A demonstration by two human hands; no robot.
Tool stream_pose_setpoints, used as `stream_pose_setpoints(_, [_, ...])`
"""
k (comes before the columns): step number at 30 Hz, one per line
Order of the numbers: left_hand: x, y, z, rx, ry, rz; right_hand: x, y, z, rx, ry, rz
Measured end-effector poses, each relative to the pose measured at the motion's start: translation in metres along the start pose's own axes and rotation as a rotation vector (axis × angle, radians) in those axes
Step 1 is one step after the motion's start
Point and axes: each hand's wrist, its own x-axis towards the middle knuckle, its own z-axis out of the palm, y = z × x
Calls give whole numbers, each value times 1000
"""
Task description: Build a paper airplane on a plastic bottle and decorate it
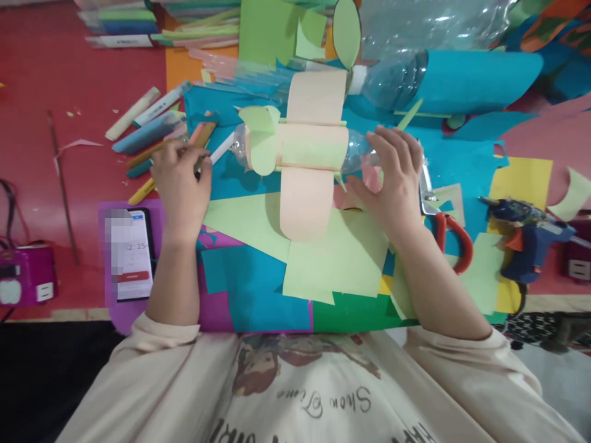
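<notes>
A clear plastic bottle (pixel 355 154) lies on its side, wrapped in light green paper (pixel 314 146) with peach paper wings (pixel 318 98) sticking out above and below, like a toy plane. My right hand (pixel 392 178) rests on the bottle's right end, fingers curled over it. My left hand (pixel 182 178) is off to the left, fingers closed around a white pen-like stick (pixel 221 149) among the markers. Light green leaf-shaped pieces (pixel 261 132) sit at the bottle's left end.
Coloured paper sheets (pixel 258 289) cover the floor. Markers (pixel 148 132) lie at the left, a phone (pixel 132 252) below them. Red-handled scissors (pixel 450 231) and a blue glue gun (pixel 526 237) lie at the right. A second clear bottle (pixel 392 80) and blue paper roll (pixel 480 80) lie beyond.
</notes>
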Motion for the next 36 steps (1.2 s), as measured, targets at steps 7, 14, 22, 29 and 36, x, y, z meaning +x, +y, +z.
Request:
stream_pose_setpoints(7, [6,-16,10,-40,82,-56,-8,-17,-12,103,-42,-79])
stream_pose_setpoints(14, [13,-33,16,-112,125,55,-13,-29,-6,186,-117,-137])
stream_pose_setpoints(22, [11,-31,17,-128,105,15,-14,-24,-3,224,-108,-100])
stream_pose_setpoints(29, [11,-33,21,-113,98,15,-15,-20,3,220,-78,-124])
stream_pose_setpoints(36, [7,-26,12,-187,169,-8,-15,-23,5,245,-140,-175])
